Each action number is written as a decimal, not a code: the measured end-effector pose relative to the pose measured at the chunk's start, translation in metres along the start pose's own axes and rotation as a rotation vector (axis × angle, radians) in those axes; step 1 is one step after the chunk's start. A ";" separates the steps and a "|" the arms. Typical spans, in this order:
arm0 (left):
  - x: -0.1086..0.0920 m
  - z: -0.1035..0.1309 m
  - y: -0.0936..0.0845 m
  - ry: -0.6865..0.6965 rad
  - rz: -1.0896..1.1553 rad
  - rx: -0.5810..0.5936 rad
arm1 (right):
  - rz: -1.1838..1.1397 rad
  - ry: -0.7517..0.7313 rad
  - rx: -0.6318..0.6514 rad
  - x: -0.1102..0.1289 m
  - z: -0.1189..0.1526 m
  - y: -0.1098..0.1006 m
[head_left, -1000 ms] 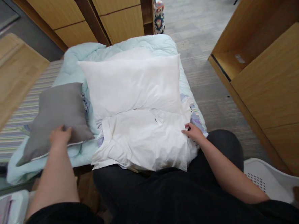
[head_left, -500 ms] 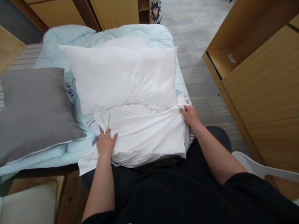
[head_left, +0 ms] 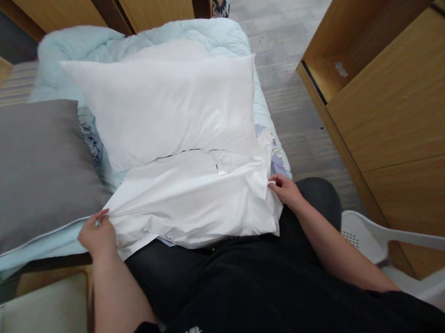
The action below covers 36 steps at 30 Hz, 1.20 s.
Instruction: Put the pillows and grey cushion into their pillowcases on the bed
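Observation:
A white pillowcase (head_left: 179, 199) lies crumpled across the near part of the bed and over my lap, a small label showing near its far edge. My left hand (head_left: 98, 234) pinches its left edge, pulling creases out toward that side. At the opposite edge, my right hand (head_left: 285, 190) grips a fold between thumb and fingers. Just beyond the cloth rests a plump white pillow (head_left: 173, 104), its near edge meeting the pillowcase. Whether any of the pillow is inside the cloth, I cannot tell.
A grey cushion (head_left: 34, 168) lies at the left on the pale blue quilt (head_left: 229, 33). Wooden cabinets (head_left: 400, 120) stand to the right, with a white plastic chair (head_left: 366, 238) close by. A cream-coloured seat (head_left: 43, 313) is at lower left.
My left hand has moved left and drawn the pillowcase's edge out with it. My right hand has come slightly nearer to me, still gripping the cloth. The view has shifted a little.

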<state>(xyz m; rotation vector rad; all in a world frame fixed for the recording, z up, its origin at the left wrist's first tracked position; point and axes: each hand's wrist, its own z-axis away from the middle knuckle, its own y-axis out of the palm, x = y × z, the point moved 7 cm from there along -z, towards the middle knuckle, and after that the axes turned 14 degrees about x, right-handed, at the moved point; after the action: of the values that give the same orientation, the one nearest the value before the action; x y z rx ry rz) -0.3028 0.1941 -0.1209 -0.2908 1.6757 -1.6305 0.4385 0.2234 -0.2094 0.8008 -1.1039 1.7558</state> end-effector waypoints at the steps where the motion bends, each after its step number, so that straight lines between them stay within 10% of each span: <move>1: 0.003 -0.004 0.002 -0.032 -0.006 0.017 | 0.010 -0.002 -0.043 0.002 -0.005 -0.015; 6: -0.001 -0.008 0.033 -0.043 -0.014 0.110 | 0.340 0.041 -0.361 0.017 -0.009 -0.098; 9: 0.001 -0.007 0.047 -0.039 -0.030 0.137 | 0.721 0.045 -0.355 0.039 0.003 -0.110; 15: -0.032 0.000 0.046 0.253 -0.142 0.066 | 0.976 -0.282 -0.115 0.092 0.036 -0.016; 19: -0.073 0.026 0.044 0.424 -0.199 -0.017 | 0.776 -0.103 0.145 0.069 0.021 0.043; 26: -0.112 0.049 0.072 0.571 -0.177 0.239 | 0.351 -0.291 0.576 0.094 0.032 0.082; 31: -0.123 0.049 0.096 0.260 0.514 0.399 | -0.024 -0.360 0.736 0.108 0.045 0.131; 36: -0.209 0.038 0.155 0.068 1.026 0.746 | 0.171 -0.402 0.702 0.098 0.061 0.158</move>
<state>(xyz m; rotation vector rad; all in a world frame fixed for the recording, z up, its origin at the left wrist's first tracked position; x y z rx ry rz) -0.0835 0.3229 -0.1856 0.8615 0.8534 -1.2899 0.2592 0.1674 -0.1562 1.5751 -0.8027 2.2232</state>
